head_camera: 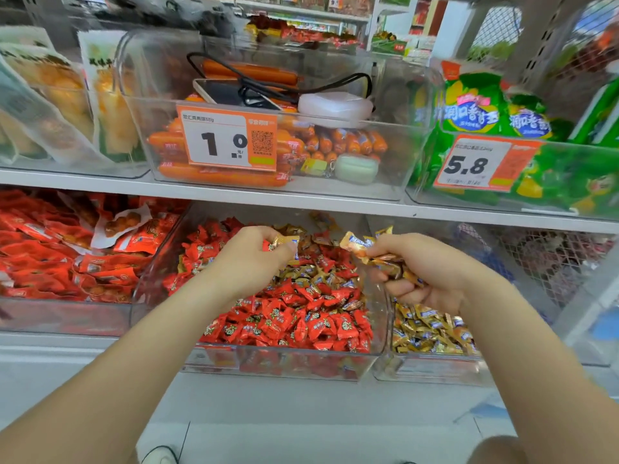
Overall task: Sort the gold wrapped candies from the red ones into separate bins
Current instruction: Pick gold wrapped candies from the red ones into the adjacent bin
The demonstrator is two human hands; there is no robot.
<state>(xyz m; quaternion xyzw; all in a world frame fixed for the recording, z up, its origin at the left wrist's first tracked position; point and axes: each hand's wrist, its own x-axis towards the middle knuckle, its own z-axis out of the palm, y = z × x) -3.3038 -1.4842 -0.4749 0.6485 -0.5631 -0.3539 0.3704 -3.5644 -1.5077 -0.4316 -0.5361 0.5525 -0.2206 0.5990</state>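
Gold wrapped candies (432, 329) lie heaped in the narrow clear bin (428, 371) at about four o'clock from the middle of the view. Just beside it, at its nine o'clock, stands the wide clear bin (284, 366). Red candies (301, 319) fill its near half, and stray gold pieces (311, 272) are mixed among the red ones toward its twelve o'clock end.

The left hand (251, 259) hovers over the wide bin, fingers curled, pinching a gold candy (284, 244) between thumb and fingertips. The right hand (425, 272), at three o'clock of the left one, hangs above the wall between the two bins and clutches a bunch of gold candies (375, 256) that sticks out past its curled fingers.

At nine o'clock of the wide bin, another bin holds red packets (67, 256). On the shelf above, at twelve o'clock, a clear bin of orange sausages (221, 177) carries a price tag (231, 140) reading 1.0. Green bags (475, 112) sit at two o'clock behind a tag (479, 165) reading 5.8.
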